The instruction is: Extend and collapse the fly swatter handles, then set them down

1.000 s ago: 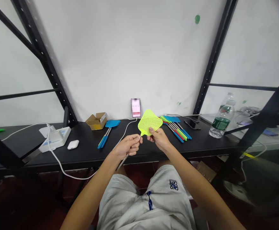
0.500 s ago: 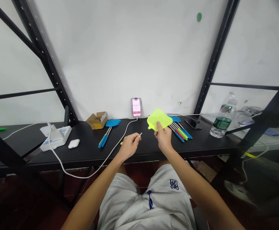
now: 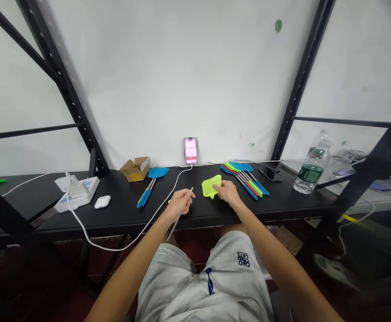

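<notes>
My left hand (image 3: pixel 180 203) is closed round a thin metal rod (image 3: pixel 173 228), whose lower end hangs past the table's front edge. A bit of yellow-green shows behind that hand, too hidden to name. Between thumb and fingers, my right hand (image 3: pixel 227 192) pinches a yellow-green perforated flyswatter head (image 3: pixel 210 186) by its right edge, its short stub pointing down toward me. Rod and head are apart. Right of them lies a pile of swatters (image 3: pixel 245 179) with blue, red and green heads and coloured grips. Blue swatters (image 3: pixel 151 188) lie on the left.
A lit phone (image 3: pixel 190 150) leans on the wall, its white cable (image 3: pixel 151 219) looping over the front edge. An open cardboard box (image 3: pixel 135 170), earbud case (image 3: pixel 102 202) and power strip (image 3: pixel 81 194) stand left. A dark phone (image 3: pixel 269 174) and water bottles (image 3: pixel 312 170) are at right.
My right hand has lowered the yellow-green head and turned it, moving it left and uncovering the pile's heads. The rod in my left hand now shows below the hand, tilted.
</notes>
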Tool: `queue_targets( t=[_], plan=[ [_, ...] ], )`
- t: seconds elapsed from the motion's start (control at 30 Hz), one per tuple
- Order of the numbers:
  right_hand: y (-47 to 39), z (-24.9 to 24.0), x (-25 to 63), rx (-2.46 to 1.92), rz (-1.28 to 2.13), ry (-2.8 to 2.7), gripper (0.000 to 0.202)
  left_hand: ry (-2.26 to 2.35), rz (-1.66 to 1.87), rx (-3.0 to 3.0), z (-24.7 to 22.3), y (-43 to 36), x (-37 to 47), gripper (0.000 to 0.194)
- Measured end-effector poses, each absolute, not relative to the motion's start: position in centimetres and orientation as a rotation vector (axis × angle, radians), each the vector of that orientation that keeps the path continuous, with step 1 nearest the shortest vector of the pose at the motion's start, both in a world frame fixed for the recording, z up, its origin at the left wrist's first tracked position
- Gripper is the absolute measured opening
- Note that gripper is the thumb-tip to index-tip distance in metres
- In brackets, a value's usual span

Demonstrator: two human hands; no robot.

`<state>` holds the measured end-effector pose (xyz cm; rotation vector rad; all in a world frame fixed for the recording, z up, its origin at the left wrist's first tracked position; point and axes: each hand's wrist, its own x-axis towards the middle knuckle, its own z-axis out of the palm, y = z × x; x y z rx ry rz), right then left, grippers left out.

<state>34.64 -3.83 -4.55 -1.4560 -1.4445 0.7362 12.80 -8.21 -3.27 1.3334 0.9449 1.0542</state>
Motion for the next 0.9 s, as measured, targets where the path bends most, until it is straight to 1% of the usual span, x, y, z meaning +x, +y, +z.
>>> queue_targets(
  t=[0.27, 0.37, 0.47, 0.53, 0.6, 0.73, 0.9],
  plan=[
    [-3.7, -5.0, 34.5, -1.345, 0.724, -1.416, 0.017, 0.939, 1.028, 1.348, -3.7, -8.1, 13.1, 0.021],
    [-3.8, -5.0, 34.3, -1.228, 0.889, -1.302, 0.015, 0.938, 0.999, 1.389, -3.6, -8.4, 13.2, 0.019],
    [-4.1, -4.7, 34.0, -1.085, 1.095, -1.214, 0.021, 0.933, 0.972, 1.442, -3.5, -8.7, 13.2, 0.019],
    [-4.3, -4.4, 33.9, -1.028, 1.179, -1.196, 0.021, 0.933, 0.966, 1.485, -3.5, -8.8, 13.2, 0.02],
    [-4.6, -4.1, 33.7, -0.984, 1.242, -1.201, 0.02, 0.946, 0.969, 1.536, -3.4, -8.9, 13.3, 0.022],
    [-5.0, -3.9, 33.4, -0.892, 1.341, -1.235, 0.023, 0.992, 0.967, 1.63, -3.5, -8.9, 13.3, 0.027],
    [-5.3, -3.9, 33.1, -0.816, 1.38, -1.252, 0.028, 1.001, 0.964, 1.677, -3.9, -8.5, 13.2, 0.027]
  ],
)
